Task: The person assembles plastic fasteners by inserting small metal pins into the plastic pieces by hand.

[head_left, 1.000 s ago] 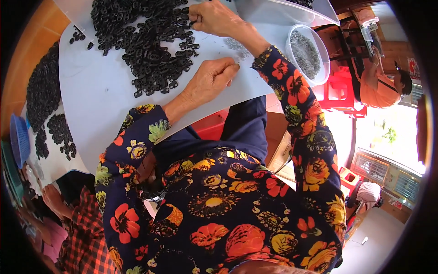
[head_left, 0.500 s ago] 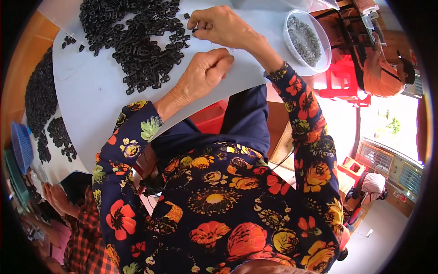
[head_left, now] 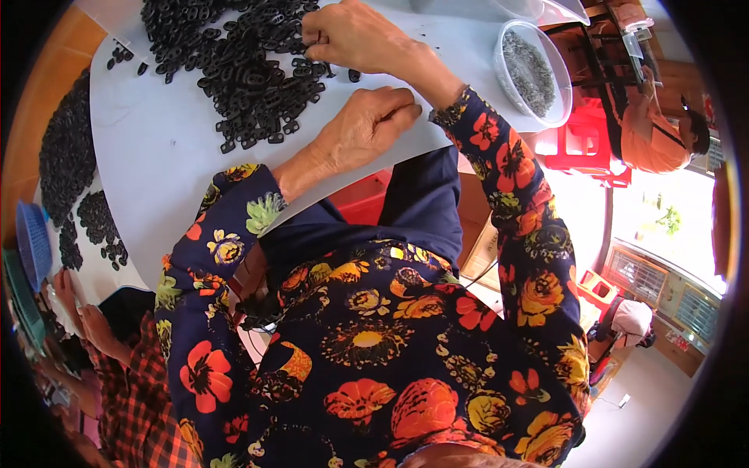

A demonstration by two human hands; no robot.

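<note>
A large heap of small black plastic pieces, flat ovals with holes, covers the upper left of the pale tabletop. At the heap's right edge is my right hand, its thumb and fingers bent together against the pieces. Whatever they pinch is too small and dark to make out. Closer to the table's front edge rests my left hand, closed with the thumb pressed over curled fingers; its inside is hidden. One loose black piece lies on the table between the two hands.
A clear round tub of small grey metal parts stands at the right. More black pieces are piled at the far left, beside a blue basket. A co-worker in a checked shirt sits lower left; red stools stand right.
My right hand has moved left and up to the heap's edge. My left hand has shifted slightly right, still closed. A loose piece now shows beneath my right hand.
</note>
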